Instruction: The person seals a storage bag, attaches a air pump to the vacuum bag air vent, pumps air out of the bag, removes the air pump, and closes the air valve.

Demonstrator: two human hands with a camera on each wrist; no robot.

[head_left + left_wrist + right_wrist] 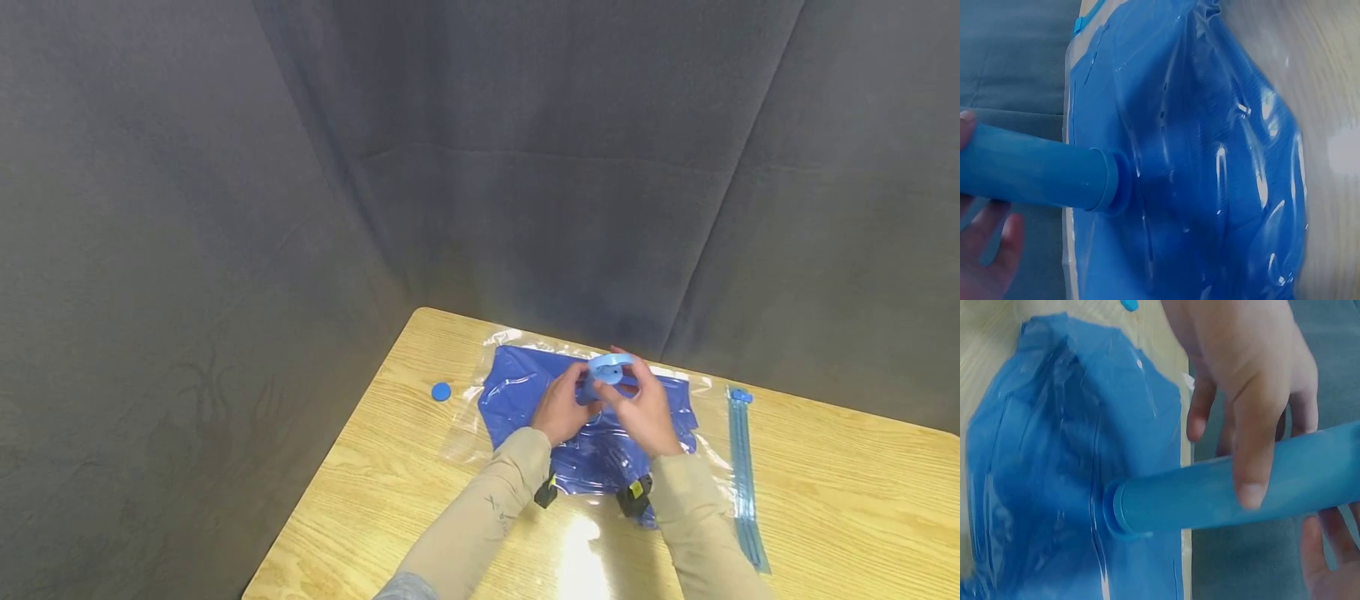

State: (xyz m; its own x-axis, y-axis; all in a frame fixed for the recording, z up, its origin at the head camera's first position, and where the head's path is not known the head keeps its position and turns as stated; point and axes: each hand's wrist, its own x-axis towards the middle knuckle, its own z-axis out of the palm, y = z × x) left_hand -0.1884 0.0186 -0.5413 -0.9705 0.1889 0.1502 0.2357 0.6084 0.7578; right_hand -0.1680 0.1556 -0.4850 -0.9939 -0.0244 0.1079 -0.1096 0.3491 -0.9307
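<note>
A blue hand pump (604, 373) with a ring-shaped handle stands on a clear plastic storage bag (467, 433). Folded blue fabric (517, 392) lies inside that bag. In both wrist views the flared base of the pump (1179, 499) meets the plastic. My left hand (561, 407) holds the barrel from the left, its thumb and fingers on opposite sides. From the right, my right hand (647, 412) holds the pump higher up, near the handle. Part of the right hand's fingers is hidden behind the handle.
A round blue cap (441, 392) lies on the wooden table (375, 467) left of the bag. Along the bag's right end runs a blue zip strip (742, 475) with a slider (741, 396) at its far end. Grey curtains (540, 208) hang behind and left of the table.
</note>
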